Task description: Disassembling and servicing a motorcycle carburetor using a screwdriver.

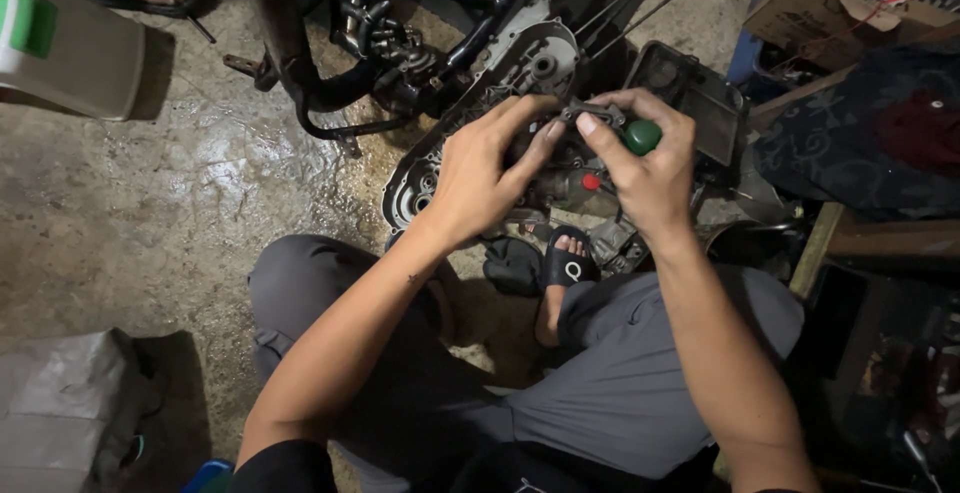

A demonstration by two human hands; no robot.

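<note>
Both hands point(480, 168) point(645, 168) pinch a small dark metal part point(590, 111) over the greasy engine case point(480, 103).

Wet concrete floor point(180, 203): engine casing point(480, 103), grey bag point(60, 403).

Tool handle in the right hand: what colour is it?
Green: the rounded tool handle pokes out of the right hand. Head view, the only one, shows it.

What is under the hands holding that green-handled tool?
Under the left hand and right hand, with its green-handled tool, sits a grey engine case bearing a red cap. A sandalled foot is lower. The tool's tip is covered.
</note>
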